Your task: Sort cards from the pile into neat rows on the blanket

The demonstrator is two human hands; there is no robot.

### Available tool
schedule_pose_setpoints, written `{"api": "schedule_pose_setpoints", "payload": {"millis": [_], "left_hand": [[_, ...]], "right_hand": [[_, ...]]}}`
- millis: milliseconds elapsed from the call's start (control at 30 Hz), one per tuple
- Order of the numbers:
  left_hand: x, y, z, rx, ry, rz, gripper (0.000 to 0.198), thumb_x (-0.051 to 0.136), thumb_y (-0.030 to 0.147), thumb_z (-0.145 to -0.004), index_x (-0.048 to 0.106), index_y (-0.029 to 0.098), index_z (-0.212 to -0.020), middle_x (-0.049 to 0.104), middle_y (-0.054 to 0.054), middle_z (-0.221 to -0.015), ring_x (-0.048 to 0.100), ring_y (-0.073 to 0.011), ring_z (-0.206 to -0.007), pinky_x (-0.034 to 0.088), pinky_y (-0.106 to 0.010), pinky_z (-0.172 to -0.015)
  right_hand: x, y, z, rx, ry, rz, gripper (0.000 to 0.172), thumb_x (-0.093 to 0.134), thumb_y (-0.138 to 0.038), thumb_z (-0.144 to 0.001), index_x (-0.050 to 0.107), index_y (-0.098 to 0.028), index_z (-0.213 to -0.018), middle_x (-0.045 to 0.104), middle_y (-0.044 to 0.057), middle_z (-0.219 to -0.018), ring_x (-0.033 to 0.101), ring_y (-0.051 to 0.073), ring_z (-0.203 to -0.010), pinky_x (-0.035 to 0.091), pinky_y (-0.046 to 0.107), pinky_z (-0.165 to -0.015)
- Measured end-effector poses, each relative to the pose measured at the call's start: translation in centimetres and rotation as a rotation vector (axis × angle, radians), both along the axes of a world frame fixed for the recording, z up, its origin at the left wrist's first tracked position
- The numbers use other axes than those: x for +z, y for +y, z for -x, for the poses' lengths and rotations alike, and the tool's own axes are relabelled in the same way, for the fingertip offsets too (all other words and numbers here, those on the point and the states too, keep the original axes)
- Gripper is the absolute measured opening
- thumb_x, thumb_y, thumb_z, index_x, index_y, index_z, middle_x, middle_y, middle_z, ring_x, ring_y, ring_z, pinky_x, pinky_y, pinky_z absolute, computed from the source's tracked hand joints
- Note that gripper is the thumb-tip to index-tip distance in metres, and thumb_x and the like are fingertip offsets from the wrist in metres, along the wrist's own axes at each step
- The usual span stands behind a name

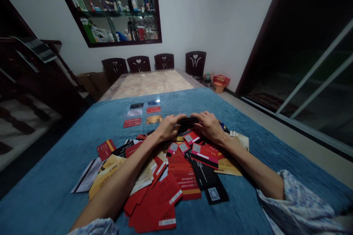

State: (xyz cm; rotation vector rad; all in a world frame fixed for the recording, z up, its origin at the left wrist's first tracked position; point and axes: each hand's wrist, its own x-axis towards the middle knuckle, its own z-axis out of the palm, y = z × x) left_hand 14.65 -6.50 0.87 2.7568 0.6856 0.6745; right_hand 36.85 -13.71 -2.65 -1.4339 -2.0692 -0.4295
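Note:
My left hand (168, 127) and my right hand (210, 125) face each other at the far side of a loose card pile. Between them, fingers closed on either end, is a dark bundle that looks like black cards (187, 121); their number cannot be made out. Below my hands spread red cards (182, 176), black cards with a QR code (213, 194) and yellow cards (231, 167). Cream and white cards (87, 174) lie toward the left. Beyond my left hand, several single cards form two columns, among them a gold card (154, 119) and a red card (132, 122).
A blue cloth (68, 147) covers the near part of the long table, whose marble-patterned top (151, 82) shows beyond. Dark chairs (195, 63) stand around the far end. A recessed shelf (118, 14) is in the wall, and a glass door (309, 66) is at right.

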Motion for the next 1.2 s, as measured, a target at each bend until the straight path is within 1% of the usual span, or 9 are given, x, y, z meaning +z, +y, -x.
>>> {"api": "schedule_pose_setpoints", "payload": {"millis": [100, 233, 333, 567, 733, 867, 1000, 1100, 1200], "left_hand": [[-0.2, 0.2, 0.1, 0.037, -0.022, -0.009, 0.049, 0.054, 0.006, -0.078, 0.061, 0.020, -0.124, 0.070, -0.005, -0.094, 0.064, -0.0204, -0.086, 0.051, -0.034, -0.083], [-0.2, 0.3, 0.3, 0.073, -0.075, -0.018, 0.046, 0.053, 0.007, -0.078, 0.063, 0.022, -0.120, 0.067, -0.002, -0.084, 0.062, -0.0188, -0.080, 0.050, -0.032, -0.080], [-0.1, 0.4, 0.4, 0.081, -0.102, 0.008, 0.046, 0.052, 0.006, -0.077, 0.063, 0.021, -0.119, 0.066, -0.002, -0.082, 0.063, -0.0182, -0.080, 0.050, -0.031, -0.079], [-0.3, 0.8, 0.3, 0.094, -0.126, 0.046, 0.047, 0.052, 0.005, -0.075, 0.062, 0.018, -0.119, 0.067, -0.002, -0.085, 0.063, -0.0174, -0.079, 0.049, -0.030, -0.080], [0.0, 0.6, 0.4, 0.110, -0.126, 0.021, 0.047, 0.052, 0.004, -0.075, 0.061, 0.019, -0.119, 0.068, -0.003, -0.089, 0.062, -0.0180, -0.082, 0.051, -0.031, -0.082], [0.8, 0.0, 0.4, 0.107, -0.047, -0.072, 0.048, 0.053, 0.005, -0.076, 0.058, 0.019, -0.122, 0.068, -0.007, -0.102, 0.060, -0.0220, -0.095, 0.051, -0.036, -0.088], [1.3, -0.3, 0.6, 0.133, 0.028, -0.133, 0.049, 0.056, 0.006, -0.077, 0.053, 0.018, -0.125, 0.061, -0.011, -0.113, 0.057, -0.0256, -0.105, 0.050, -0.041, -0.092], [1.6, -0.4, 0.9, 0.152, 0.043, -0.164, 0.054, 0.059, 0.007, -0.076, 0.050, 0.020, -0.127, 0.055, -0.011, -0.121, 0.054, -0.0262, -0.112, 0.049, -0.042, -0.095], [1.9, -0.4, 1.3, 0.169, 0.088, -0.207, 0.057, 0.060, 0.007, -0.074, 0.048, 0.018, -0.129, 0.051, -0.013, -0.130, 0.052, -0.0270, -0.116, 0.048, -0.042, -0.097]], "right_hand": [[0.1, 0.0, 0.2, -0.031, -0.017, -0.002, 0.033, 0.059, -0.026, -0.091, 0.059, -0.023, -0.124, 0.069, 0.010, -0.101, 0.056, 0.027, -0.092, 0.038, 0.037, -0.078], [0.1, -0.2, 0.6, -0.024, 0.000, -0.025, 0.032, 0.058, -0.028, -0.091, 0.058, -0.019, -0.122, 0.067, 0.011, -0.100, 0.056, 0.026, -0.092, 0.038, 0.037, -0.080], [0.2, -0.2, 0.7, -0.027, -0.001, -0.065, 0.031, 0.056, -0.030, -0.091, 0.058, -0.017, -0.119, 0.065, 0.012, -0.099, 0.055, 0.026, -0.092, 0.037, 0.036, -0.079], [0.7, -0.2, 1.2, -0.078, -0.092, -0.110, 0.033, 0.055, -0.032, -0.090, 0.058, -0.015, -0.118, 0.062, 0.014, -0.104, 0.052, 0.028, -0.096, 0.036, 0.038, -0.082], [1.0, -0.1, 1.7, -0.117, -0.116, -0.157, 0.036, 0.057, -0.030, -0.087, 0.059, -0.013, -0.118, 0.063, 0.016, -0.106, 0.050, 0.030, -0.098, 0.036, 0.040, -0.082], [1.2, -0.1, 1.8, -0.133, -0.135, -0.165, 0.038, 0.060, -0.031, -0.085, 0.059, -0.014, -0.119, 0.063, 0.016, -0.108, 0.049, 0.031, -0.099, 0.036, 0.040, -0.081], [1.6, -0.1, 2.0, -0.131, -0.132, -0.140, 0.040, 0.061, -0.033, -0.085, 0.059, -0.014, -0.119, 0.061, 0.018, -0.111, 0.047, 0.032, -0.101, 0.037, 0.041, -0.080], [2.2, 0.2, 2.2, -0.125, -0.143, -0.115, 0.040, 0.063, -0.036, -0.084, 0.060, -0.014, -0.118, 0.060, 0.018, -0.113, 0.046, 0.032, -0.103, 0.037, 0.040, -0.080], [2.8, 0.6, 2.7, -0.115, -0.163, -0.094, 0.040, 0.065, -0.035, -0.082, 0.060, -0.014, -0.116, 0.059, 0.018, -0.113, 0.045, 0.032, -0.104, 0.037, 0.040, -0.080]]}}
